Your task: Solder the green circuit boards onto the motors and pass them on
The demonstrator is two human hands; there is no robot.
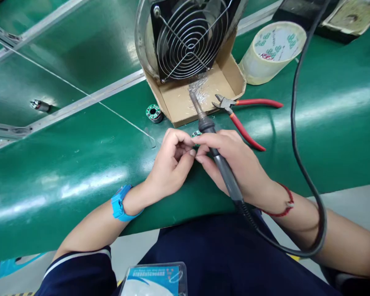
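My right hand (234, 158) is closed around a soldering iron (225, 170), whose metal tip points away from me over a cardboard tray (185, 119). Opposite it, my left hand (175, 160) has its fingers curled and pinched, almost meeting the right fingertips. A small green circuit board (196, 134) shows just beyond the fingertips, mostly covered by them. Whatever the left fingers pinch is hidden. Beyond the left hand stands a short cylinder with a round green circuit board (154, 113) on top.
Red-handled cutters (234, 103) lie with their jaws on the tray's edge. A fan with a wire guard (191, 45) stands in the tray beside wire clippings. A tape roll (273, 51) stands right. The iron's cable (293, 102) loops over my right forearm. Another small cylinder (39, 105) lies far left.
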